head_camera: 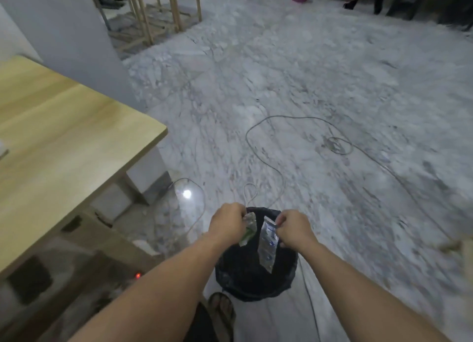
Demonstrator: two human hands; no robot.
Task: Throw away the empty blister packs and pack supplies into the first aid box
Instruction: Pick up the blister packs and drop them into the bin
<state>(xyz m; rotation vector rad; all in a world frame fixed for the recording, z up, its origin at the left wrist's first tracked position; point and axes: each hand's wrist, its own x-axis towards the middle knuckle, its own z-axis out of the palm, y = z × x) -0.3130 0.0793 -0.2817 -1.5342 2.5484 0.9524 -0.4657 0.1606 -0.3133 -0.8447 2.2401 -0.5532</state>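
Head view, both hands (227,223) (294,229) gripping blurred blister packs (267,241) over bin (256,285)

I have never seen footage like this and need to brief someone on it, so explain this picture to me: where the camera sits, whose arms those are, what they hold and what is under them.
There is no machine here. One wide-angle camera is worn on a person's head and looks forward and down, so the two bare arms coming in from the bottom edge are that person's own.

The left hand pinches a small crumpled blister pack with some green on it. The right hand holds a longer silvery blister pack with blue print, hanging down by its top end. Both hang over a black-lined bin standing on the marble floor.

To the left is the corner of a wooden table. A thin cable snakes across the floor, and a sandalled foot shows beside the bin. The picture is somewhat blurred.
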